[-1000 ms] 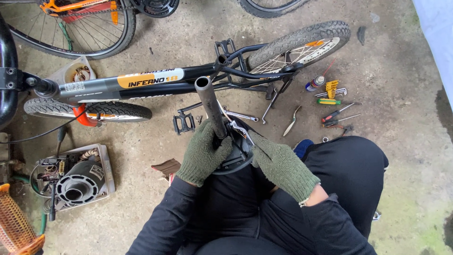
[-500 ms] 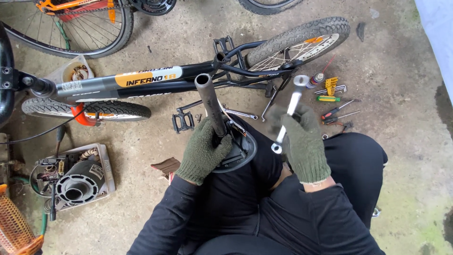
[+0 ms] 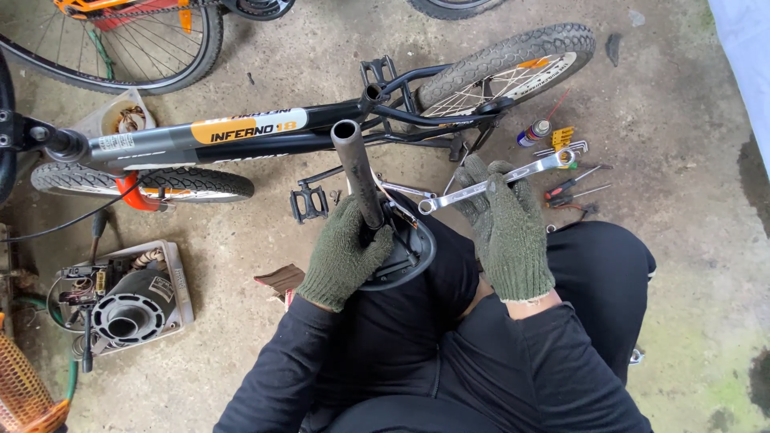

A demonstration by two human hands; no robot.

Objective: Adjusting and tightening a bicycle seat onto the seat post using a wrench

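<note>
My left hand (image 3: 345, 252), in a green knit glove, is wrapped around a dark metal seat post (image 3: 357, 172) that rises from a black saddle (image 3: 405, 248) resting on my lap. My right hand (image 3: 507, 224), also gloved, grips a silver ring spanner (image 3: 489, 183) by its middle. The spanner lies almost level, with one ring end close to the post's clamp and the other end pointing right. A black and orange bicycle (image 3: 241, 132) lies on its side on the concrete just beyond the post.
Screwdrivers, pliers and a small spray can (image 3: 533, 132) lie scattered at the right beside the rear wheel (image 3: 505, 68). A tray with engine parts (image 3: 124, 301) sits at the left. Another bicycle wheel (image 3: 120, 40) is at the top left, an orange basket (image 3: 28, 393) bottom left.
My right hand left the saddle, picked up the spanner, and has tilted it from upright to nearly level near the seat post. My left hand stayed on the post.
</note>
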